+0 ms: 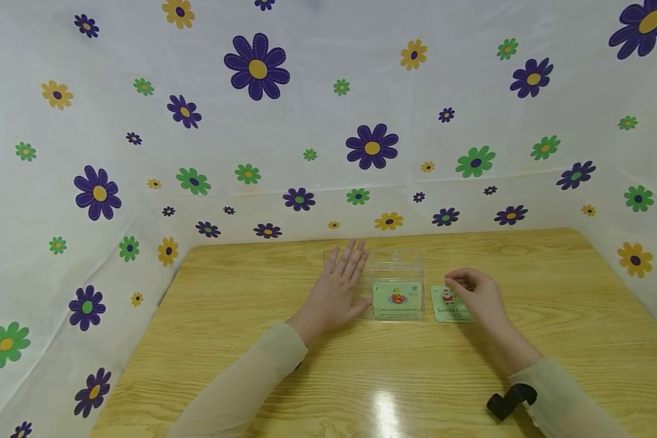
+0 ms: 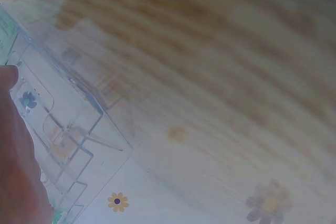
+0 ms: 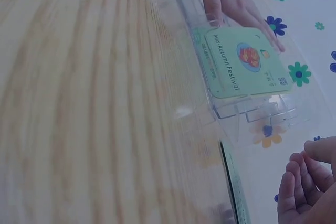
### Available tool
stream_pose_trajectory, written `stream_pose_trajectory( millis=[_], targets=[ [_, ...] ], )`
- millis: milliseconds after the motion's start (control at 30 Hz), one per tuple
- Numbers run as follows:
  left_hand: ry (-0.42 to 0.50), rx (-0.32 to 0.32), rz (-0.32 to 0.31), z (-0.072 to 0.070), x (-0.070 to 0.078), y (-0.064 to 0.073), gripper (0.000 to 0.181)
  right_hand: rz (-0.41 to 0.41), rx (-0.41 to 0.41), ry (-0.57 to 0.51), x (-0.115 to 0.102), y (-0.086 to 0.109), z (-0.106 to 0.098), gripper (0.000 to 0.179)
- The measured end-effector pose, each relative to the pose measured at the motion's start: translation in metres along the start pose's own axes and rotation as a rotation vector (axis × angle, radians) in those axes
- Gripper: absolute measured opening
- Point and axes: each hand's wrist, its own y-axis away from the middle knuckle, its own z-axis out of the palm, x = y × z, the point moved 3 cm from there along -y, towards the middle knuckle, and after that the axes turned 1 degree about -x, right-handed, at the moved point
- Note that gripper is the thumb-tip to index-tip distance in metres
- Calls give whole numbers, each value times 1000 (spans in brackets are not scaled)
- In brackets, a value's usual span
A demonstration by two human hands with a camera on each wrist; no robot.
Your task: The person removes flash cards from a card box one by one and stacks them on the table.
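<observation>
And here a clear plastic box (image 1: 396, 266) is seen on the wooden table (image 1: 306, 389), its right-hand compartment filled by a green Mid-Autumn Festival card (image 1: 398, 300), face up. The box's left part is covered by the left hand (image 1: 334, 295), fingers held straight and extended, thumb set by the card's left edge. Just to the right of the box, outside it, a Santa Claus card (image 1: 443, 310) is laid face up, partly hidden by the right hand (image 1: 479, 298); that hand's fingers are curled, thumb brought close to bare fingertips. Whether the card is touched cannot be told.

From the right wrist, another green edge is revealed beneath the Mid-Autumn Festival card, and the dark-edged side of the Santa Claus card is caught almost edge-on. From the left wrist, stepped transparent dividers (image 2: 68, 135) are shown beside the left thumb.
</observation>
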Motion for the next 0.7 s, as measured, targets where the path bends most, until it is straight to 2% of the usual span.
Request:
stream_pose_trajectory(
  millis=[267, 700],
  targets=[
    [11, -1, -1, -3, 0, 0, 100, -26, -24, -5, -6, 0, 5, 22],
    [4, -8, -5, -3, 1, 1, 100, -44, -58, -84, -16, 5, 13, 21]
  ],
)
